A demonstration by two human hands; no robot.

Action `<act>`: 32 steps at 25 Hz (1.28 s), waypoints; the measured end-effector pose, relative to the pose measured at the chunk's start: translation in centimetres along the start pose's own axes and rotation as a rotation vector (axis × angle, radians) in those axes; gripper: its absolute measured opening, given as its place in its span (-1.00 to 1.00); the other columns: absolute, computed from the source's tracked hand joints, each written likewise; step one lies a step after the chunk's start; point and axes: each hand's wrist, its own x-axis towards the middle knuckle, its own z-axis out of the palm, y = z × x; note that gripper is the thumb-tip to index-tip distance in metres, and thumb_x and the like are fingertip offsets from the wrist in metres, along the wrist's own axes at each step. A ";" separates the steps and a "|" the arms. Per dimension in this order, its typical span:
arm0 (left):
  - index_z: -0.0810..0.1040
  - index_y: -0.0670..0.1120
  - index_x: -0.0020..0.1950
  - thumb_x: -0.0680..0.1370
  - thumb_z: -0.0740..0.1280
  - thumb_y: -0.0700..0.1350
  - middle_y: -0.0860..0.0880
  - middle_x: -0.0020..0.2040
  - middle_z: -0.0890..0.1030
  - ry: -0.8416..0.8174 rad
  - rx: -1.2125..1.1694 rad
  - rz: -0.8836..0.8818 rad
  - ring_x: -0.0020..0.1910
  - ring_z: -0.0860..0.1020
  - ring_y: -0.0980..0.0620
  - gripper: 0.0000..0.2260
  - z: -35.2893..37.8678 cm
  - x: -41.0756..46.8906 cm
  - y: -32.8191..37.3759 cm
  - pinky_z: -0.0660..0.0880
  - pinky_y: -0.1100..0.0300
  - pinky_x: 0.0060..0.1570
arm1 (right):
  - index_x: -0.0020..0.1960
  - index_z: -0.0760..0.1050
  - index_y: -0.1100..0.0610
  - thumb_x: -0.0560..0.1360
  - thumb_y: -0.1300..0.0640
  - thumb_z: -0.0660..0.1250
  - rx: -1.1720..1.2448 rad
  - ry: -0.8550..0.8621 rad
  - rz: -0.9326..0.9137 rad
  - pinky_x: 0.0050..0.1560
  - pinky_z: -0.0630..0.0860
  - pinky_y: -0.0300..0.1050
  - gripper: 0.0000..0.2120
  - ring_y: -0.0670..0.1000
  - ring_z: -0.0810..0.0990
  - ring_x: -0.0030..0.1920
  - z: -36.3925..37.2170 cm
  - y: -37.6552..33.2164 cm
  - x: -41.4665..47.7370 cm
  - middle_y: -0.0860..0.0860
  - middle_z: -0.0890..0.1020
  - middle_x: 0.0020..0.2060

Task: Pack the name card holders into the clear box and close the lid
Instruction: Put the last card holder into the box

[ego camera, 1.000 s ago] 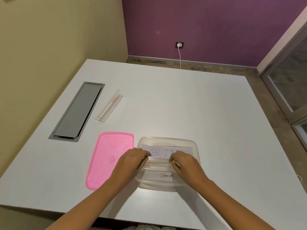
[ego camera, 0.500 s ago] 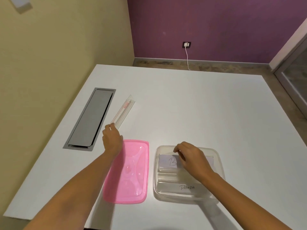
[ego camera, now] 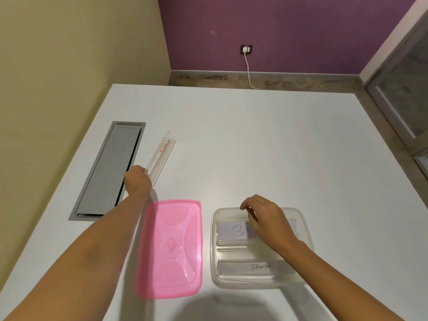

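Observation:
The clear box (ego camera: 306,230) stands open on the white table at the lower right. Two name card holders lie in it: one whose card starts with "B" (ego camera: 231,230) at the back, one reading "PANDA" (ego camera: 259,267) at the front. My right hand (ego camera: 264,214) rests over the box's far rim and the "B" card, fingers bent, holding nothing that I can see. A third clear name card holder (ego camera: 162,156) lies slanted at the left. My left hand (ego camera: 136,180) grips its near end. The pink lid (ego camera: 171,249) lies flat between my arms, left of the box.
A grey cable hatch (ego camera: 108,170) is set into the table (ego camera: 266,140) along its left side, just beyond my left hand. A yellow wall runs along the left. A white charger cable (ego camera: 249,70) hangs from a socket on the purple wall.
My left hand left the box, reached over the pink lid to the far left and took hold of the third holder's near end. My right hand stayed over the box.

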 end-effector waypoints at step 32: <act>0.60 0.13 0.15 0.49 0.40 0.08 0.12 0.19 0.59 -0.825 -0.130 0.410 0.20 0.47 0.12 -0.76 -5.6 -20.5 6.8 0.37 0.11 0.23 | 0.27 0.44 -0.08 0.30 -0.23 0.48 0.012 -0.499 0.002 0.16 0.47 -0.05 -0.40 -0.01 0.53 0.16 -6.8 4.0 -1.6 -0.06 0.59 0.14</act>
